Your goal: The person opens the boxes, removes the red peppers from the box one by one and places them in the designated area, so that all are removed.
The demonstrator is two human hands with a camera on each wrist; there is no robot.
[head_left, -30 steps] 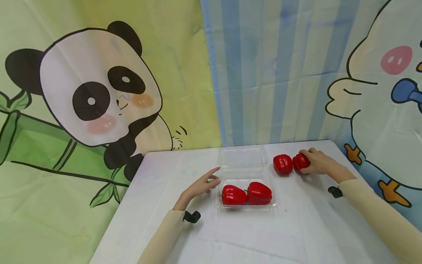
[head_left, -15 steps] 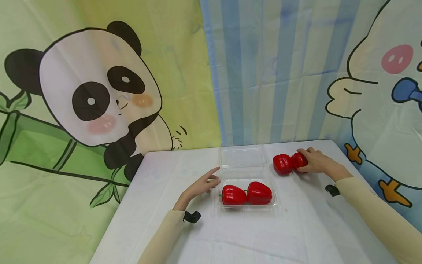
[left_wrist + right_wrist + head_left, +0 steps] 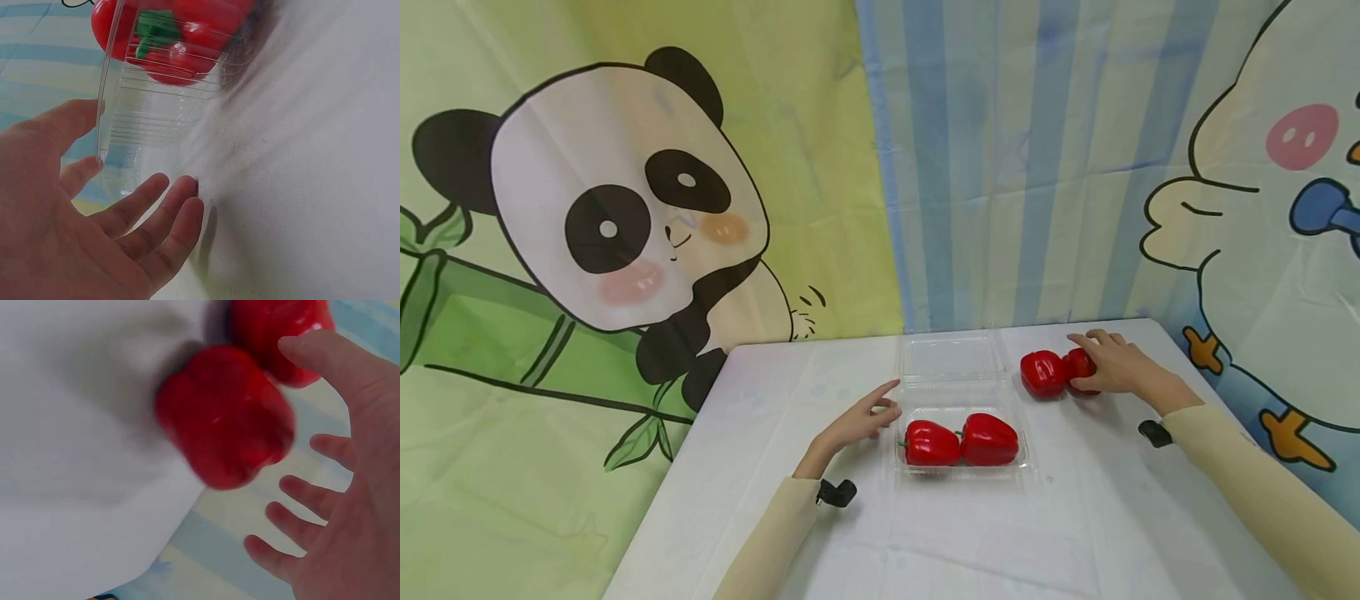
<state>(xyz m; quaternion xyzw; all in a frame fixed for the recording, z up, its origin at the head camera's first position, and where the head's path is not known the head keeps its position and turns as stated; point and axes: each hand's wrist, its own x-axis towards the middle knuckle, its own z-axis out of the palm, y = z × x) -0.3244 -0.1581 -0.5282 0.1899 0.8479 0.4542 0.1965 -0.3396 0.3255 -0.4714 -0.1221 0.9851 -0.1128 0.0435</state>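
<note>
Starting wide with the cartoon cloth, hung behind the white table, probably as a screen. Coming down to a clear plastic box near the middle, with the lid folded back, leaving the top uncovered. Over to the right hand, relaxed and gripping nothing, with thumb and fingers parted about the rightmost pepper, perhaps to match that round shape. Across to the left hand, just beside the box, spread-fingered and holding nothing, maybe there for steadying; can't tell if touching. Spotting a plumper pepper inside the box, laid sideways against a smaller pepper, likely to fit both in. Noting a loose pepper on the table, right of the box, seemingly touching the rightmost pepper. Catching, tiniest of all, a green stem on the smaller pepper, pointing left.
</note>
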